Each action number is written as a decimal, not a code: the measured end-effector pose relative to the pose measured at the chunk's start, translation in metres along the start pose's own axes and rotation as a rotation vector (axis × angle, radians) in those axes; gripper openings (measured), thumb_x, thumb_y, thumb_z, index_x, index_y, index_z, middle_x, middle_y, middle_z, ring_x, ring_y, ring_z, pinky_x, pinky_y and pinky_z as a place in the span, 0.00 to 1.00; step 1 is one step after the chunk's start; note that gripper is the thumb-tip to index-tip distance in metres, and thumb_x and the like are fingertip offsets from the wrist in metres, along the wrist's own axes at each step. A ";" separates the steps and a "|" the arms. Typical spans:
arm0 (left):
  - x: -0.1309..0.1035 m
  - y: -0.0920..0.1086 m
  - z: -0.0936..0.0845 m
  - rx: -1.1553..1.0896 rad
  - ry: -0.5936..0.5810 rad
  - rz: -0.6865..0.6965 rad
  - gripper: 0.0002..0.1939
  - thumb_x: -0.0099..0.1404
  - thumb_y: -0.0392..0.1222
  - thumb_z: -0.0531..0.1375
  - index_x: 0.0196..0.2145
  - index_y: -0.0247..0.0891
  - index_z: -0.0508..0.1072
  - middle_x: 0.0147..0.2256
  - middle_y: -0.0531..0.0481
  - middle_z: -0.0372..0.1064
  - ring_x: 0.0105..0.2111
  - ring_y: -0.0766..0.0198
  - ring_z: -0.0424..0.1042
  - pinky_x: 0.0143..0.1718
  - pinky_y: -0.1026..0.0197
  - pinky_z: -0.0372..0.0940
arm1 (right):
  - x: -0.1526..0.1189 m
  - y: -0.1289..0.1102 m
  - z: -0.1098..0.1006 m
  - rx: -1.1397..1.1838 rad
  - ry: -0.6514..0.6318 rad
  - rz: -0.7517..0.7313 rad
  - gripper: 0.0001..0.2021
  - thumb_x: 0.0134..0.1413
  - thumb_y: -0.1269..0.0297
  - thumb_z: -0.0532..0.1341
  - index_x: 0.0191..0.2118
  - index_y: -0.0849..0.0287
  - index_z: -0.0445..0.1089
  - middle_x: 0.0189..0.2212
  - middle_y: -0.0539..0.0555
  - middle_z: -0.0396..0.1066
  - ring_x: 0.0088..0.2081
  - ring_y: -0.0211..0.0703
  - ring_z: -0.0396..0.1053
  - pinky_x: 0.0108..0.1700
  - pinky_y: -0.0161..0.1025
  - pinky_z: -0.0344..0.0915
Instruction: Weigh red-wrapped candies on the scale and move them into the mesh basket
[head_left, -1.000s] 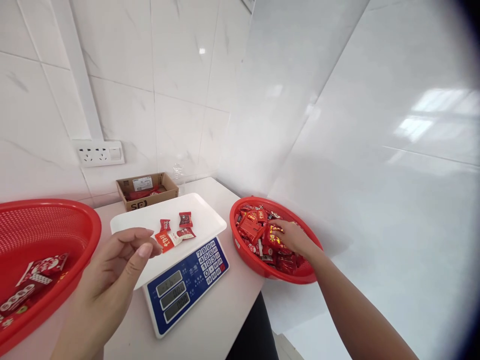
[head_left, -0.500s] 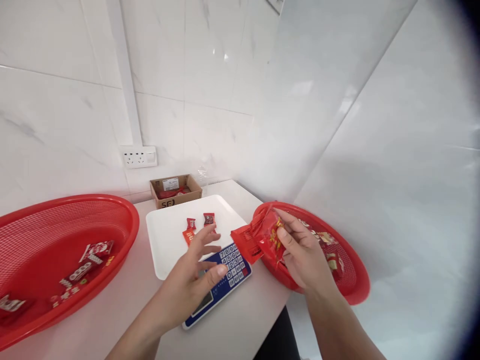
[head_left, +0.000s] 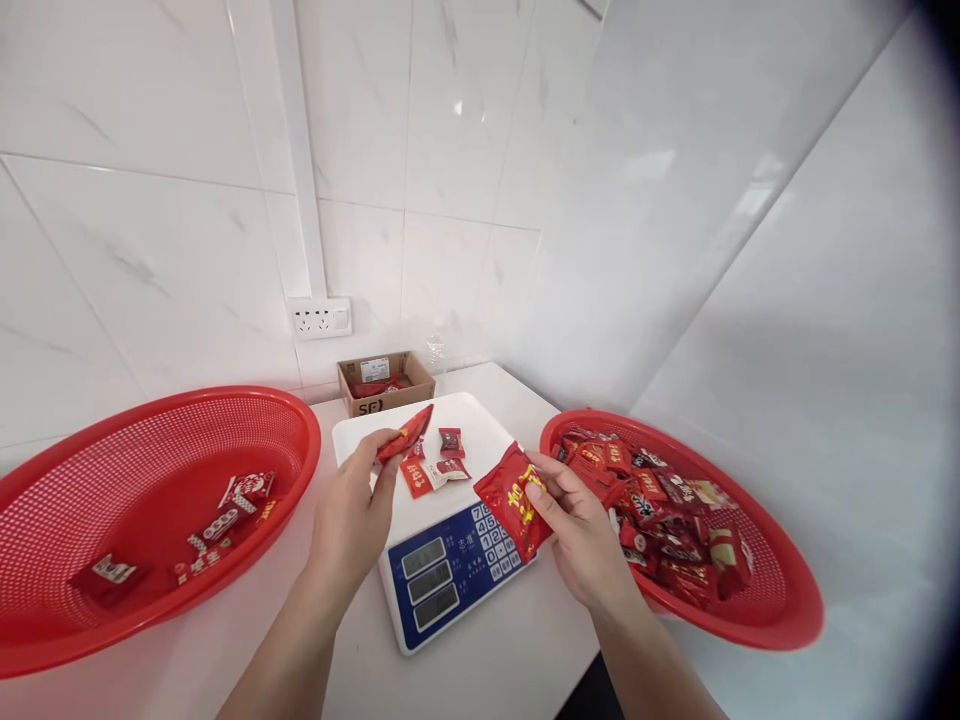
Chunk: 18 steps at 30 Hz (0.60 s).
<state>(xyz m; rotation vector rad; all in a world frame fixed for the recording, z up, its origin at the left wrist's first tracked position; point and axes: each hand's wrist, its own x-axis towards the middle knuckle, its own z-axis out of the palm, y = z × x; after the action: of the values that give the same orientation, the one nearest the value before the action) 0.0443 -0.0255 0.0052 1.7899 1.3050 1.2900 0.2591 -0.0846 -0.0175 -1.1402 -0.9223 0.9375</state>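
Between thumb and fingers, my left hand [head_left: 358, 500] pinches a red snack packet [head_left: 407, 434] over the scale's white pan [head_left: 367, 432]. My right hand [head_left: 574, 520] grips another red snack packet [head_left: 514, 498] with yellow lettering, held above the keypad. Several small wrapped snacks [head_left: 421, 478] lie on the pan, partly behind my left hand. The digital scale's blue panel [head_left: 465, 545] faces me; its display digits are too faint to read. Just right of my right hand is a red basket [head_left: 795, 600] filled with packaged snacks [head_left: 675, 510].
Another red basket [head_left: 172, 405] stands at the left with several snack packets [head_left: 217, 525] inside. Behind the scale sits a small cardboard box [head_left: 386, 385] with red packets, beside a clear plastic object [head_left: 436, 350]. A tiled wall with a socket [head_left: 320, 318] closes off the back.
My left hand was open and empty; now it holds one red packet. My right hand keeps a single packet where several red wrappers overlapped before. The view has turned slightly left.
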 end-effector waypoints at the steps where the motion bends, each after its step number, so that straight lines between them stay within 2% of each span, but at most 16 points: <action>1: 0.003 -0.003 -0.002 0.114 0.026 0.030 0.14 0.67 0.47 0.52 0.47 0.43 0.68 0.45 0.44 0.73 0.44 0.52 0.73 0.39 0.54 0.67 | 0.000 0.001 -0.002 0.012 0.009 0.007 0.22 0.46 0.51 0.69 0.48 0.50 0.70 0.46 0.53 0.75 0.45 0.47 0.72 0.48 0.46 0.69; 3: 0.007 -0.009 -0.004 0.306 0.053 0.064 0.15 0.68 0.45 0.49 0.48 0.43 0.70 0.46 0.43 0.73 0.46 0.50 0.72 0.40 0.53 0.66 | 0.000 0.002 -0.004 0.028 0.025 0.006 0.22 0.45 0.51 0.69 0.47 0.51 0.71 0.47 0.53 0.75 0.46 0.47 0.72 0.49 0.46 0.68; 5: 0.010 -0.015 -0.003 0.445 0.025 0.090 0.18 0.69 0.43 0.47 0.51 0.42 0.69 0.49 0.41 0.71 0.49 0.49 0.70 0.42 0.52 0.65 | 0.000 0.002 -0.006 0.036 0.035 0.002 0.22 0.45 0.51 0.69 0.47 0.51 0.71 0.47 0.53 0.75 0.46 0.48 0.72 0.49 0.46 0.68; 8: 0.010 -0.020 -0.001 0.614 -0.153 0.125 0.19 0.68 0.43 0.50 0.53 0.40 0.68 0.55 0.39 0.67 0.55 0.48 0.65 0.49 0.50 0.63 | 0.000 0.002 -0.006 0.043 0.033 0.003 0.22 0.45 0.51 0.69 0.46 0.50 0.71 0.46 0.53 0.75 0.46 0.48 0.72 0.49 0.46 0.68; 10: 0.009 -0.020 0.000 0.690 -0.274 0.127 0.19 0.66 0.44 0.53 0.52 0.39 0.70 0.55 0.40 0.67 0.57 0.46 0.62 0.52 0.48 0.61 | -0.001 0.002 -0.005 0.042 0.025 0.007 0.21 0.45 0.51 0.69 0.46 0.51 0.71 0.47 0.54 0.75 0.45 0.48 0.72 0.48 0.46 0.68; 14: 0.007 -0.017 0.000 0.687 -0.427 0.075 0.18 0.67 0.46 0.51 0.49 0.37 0.72 0.52 0.39 0.70 0.53 0.47 0.67 0.49 0.48 0.63 | -0.001 0.003 -0.005 0.027 0.016 0.020 0.22 0.45 0.51 0.69 0.47 0.52 0.71 0.47 0.54 0.75 0.45 0.48 0.72 0.48 0.46 0.69; 16: 0.008 -0.019 0.001 0.657 -0.491 0.062 0.20 0.67 0.47 0.52 0.52 0.37 0.70 0.56 0.38 0.66 0.56 0.46 0.64 0.51 0.48 0.62 | -0.001 0.004 -0.005 0.017 0.006 0.027 0.22 0.46 0.51 0.68 0.47 0.52 0.71 0.47 0.54 0.74 0.46 0.48 0.72 0.48 0.45 0.68; 18: 0.009 -0.022 0.004 0.641 -0.527 0.056 0.23 0.66 0.47 0.53 0.57 0.37 0.66 0.60 0.39 0.61 0.62 0.46 0.55 0.57 0.45 0.56 | -0.001 0.006 -0.005 0.014 -0.009 0.034 0.21 0.48 0.51 0.68 0.48 0.51 0.71 0.48 0.54 0.74 0.46 0.47 0.71 0.48 0.44 0.68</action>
<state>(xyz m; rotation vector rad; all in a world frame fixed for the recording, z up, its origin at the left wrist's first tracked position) 0.0396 -0.0091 -0.0120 2.3874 1.4407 0.3592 0.2627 -0.0857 -0.0247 -1.1430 -0.9049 0.9763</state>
